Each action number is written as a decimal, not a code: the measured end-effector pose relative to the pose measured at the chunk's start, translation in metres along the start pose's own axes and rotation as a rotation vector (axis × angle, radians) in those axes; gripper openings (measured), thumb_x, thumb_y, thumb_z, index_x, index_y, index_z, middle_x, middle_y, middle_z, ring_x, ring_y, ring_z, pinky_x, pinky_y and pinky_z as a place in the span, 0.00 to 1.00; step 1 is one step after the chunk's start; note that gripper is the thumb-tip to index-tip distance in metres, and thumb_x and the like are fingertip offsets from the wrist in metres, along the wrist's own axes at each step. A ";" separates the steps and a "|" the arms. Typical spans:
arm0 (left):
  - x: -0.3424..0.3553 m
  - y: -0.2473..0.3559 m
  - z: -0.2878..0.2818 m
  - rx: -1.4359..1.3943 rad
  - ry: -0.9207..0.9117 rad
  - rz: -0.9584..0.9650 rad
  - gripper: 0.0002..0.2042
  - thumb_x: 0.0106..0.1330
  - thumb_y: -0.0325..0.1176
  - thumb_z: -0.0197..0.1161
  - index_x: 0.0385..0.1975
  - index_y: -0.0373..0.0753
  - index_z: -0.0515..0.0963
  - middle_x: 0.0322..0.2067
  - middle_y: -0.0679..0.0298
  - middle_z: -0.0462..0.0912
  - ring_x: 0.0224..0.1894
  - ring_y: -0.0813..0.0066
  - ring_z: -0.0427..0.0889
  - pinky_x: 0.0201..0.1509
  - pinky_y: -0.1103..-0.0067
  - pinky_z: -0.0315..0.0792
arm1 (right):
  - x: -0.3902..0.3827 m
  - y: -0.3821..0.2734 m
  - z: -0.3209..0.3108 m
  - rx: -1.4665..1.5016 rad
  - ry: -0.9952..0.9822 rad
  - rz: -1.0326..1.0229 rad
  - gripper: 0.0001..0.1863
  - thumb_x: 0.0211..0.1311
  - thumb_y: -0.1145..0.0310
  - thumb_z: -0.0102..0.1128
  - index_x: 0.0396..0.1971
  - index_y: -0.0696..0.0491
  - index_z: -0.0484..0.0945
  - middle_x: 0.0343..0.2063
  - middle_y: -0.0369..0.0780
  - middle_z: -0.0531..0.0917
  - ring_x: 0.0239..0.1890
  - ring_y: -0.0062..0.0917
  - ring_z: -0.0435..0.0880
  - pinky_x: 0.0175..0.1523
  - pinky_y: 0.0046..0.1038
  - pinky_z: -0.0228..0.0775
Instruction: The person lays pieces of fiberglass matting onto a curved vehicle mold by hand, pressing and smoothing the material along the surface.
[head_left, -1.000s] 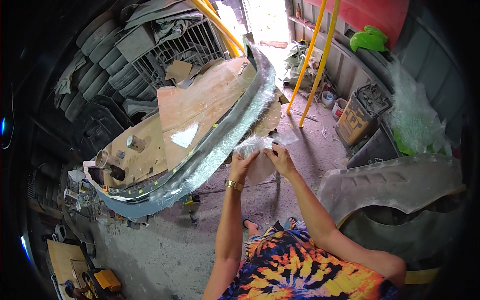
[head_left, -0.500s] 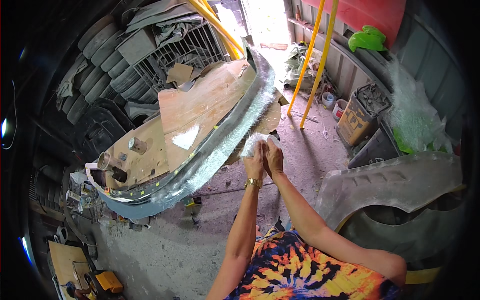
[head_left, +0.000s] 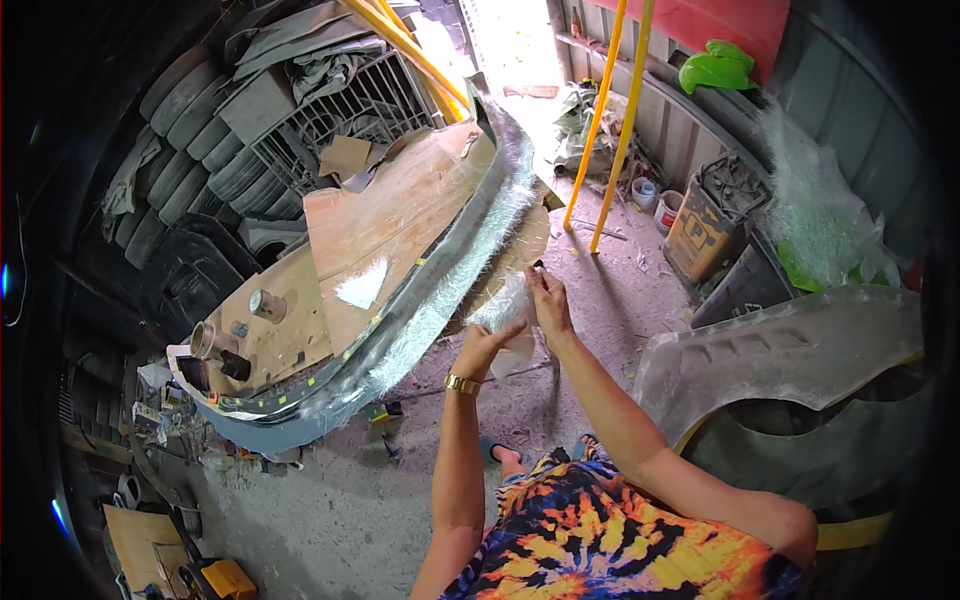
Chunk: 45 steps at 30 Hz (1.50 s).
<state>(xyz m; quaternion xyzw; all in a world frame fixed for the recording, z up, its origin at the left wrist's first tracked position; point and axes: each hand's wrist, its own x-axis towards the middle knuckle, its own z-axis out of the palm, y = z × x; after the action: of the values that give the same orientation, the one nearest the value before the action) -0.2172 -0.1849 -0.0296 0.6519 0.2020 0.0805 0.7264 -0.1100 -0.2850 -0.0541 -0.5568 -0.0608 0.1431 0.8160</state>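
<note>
Reaching forward, the left hand (head_left: 484,347) and higher right hand (head_left: 549,304) pinch one whitish fibre sheet (head_left: 505,303) in their fingers (head_left: 539,286); two tubs (head_left: 668,212) stand on the floor (head_left: 330,500) ahead.

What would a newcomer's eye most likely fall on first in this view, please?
Probably the long curved panel, bristling with shiny whitish fibres, which sweeps across the view left of centre. Just to its right, near the middle, the left hand and right hand hold a thin whitish fibrous piece between them. The vivid orange, yellow and dark tie-dye shirt at the bottom also stands out.
</note>
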 end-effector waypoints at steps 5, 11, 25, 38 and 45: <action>0.014 -0.007 0.001 0.195 0.088 0.004 0.15 0.56 0.37 0.70 0.37 0.32 0.80 0.30 0.66 0.82 0.28 0.81 0.78 0.32 0.81 0.72 | -0.006 -0.007 -0.017 -0.669 -0.015 -0.226 0.24 0.65 0.54 0.53 0.19 0.60 0.68 0.14 0.43 0.65 0.20 0.26 0.63 0.27 0.33 0.58; 0.018 -0.022 0.031 0.291 0.113 0.208 0.13 0.58 0.36 0.68 0.33 0.31 0.81 0.27 0.66 0.82 0.27 0.82 0.76 0.30 0.80 0.71 | 0.012 0.022 -0.023 -0.507 0.164 -0.316 0.22 0.66 0.57 0.53 0.20 0.60 0.70 0.13 0.46 0.69 0.18 0.29 0.66 0.27 0.35 0.59; 0.063 0.229 -0.146 0.287 0.139 0.339 0.23 0.61 0.54 0.59 0.24 0.35 0.80 0.20 0.65 0.78 0.24 0.82 0.74 0.27 0.79 0.69 | 0.070 0.032 -0.263 -0.765 0.308 0.226 0.22 0.61 0.54 0.58 0.39 0.62 0.78 0.29 0.43 0.82 0.30 0.23 0.76 0.38 0.28 0.70; 0.206 0.103 -0.351 0.021 0.256 0.613 0.14 0.47 0.35 0.67 0.33 0.35 0.78 0.28 0.57 0.81 0.26 0.69 0.76 0.33 0.73 0.72 | 0.102 0.116 0.061 -1.230 -0.786 0.398 0.24 0.61 0.53 0.57 0.36 0.64 0.76 0.28 0.49 0.79 0.30 0.32 0.74 0.38 0.34 0.67; 0.090 -0.018 -0.353 0.389 0.469 0.218 0.28 0.51 0.48 0.66 0.46 0.32 0.72 0.45 0.49 0.75 0.51 0.52 0.72 0.56 0.64 0.65 | 0.035 0.071 0.097 -1.467 -1.062 0.379 0.26 0.61 0.52 0.57 0.34 0.66 0.75 0.27 0.52 0.77 0.30 0.37 0.73 0.39 0.37 0.66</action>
<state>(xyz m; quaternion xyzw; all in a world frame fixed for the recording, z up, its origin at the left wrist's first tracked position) -0.2794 0.1694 -0.0885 0.7601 0.3045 0.2660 0.5088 -0.1134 -0.1644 -0.0860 -0.7961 -0.4102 0.4363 0.0871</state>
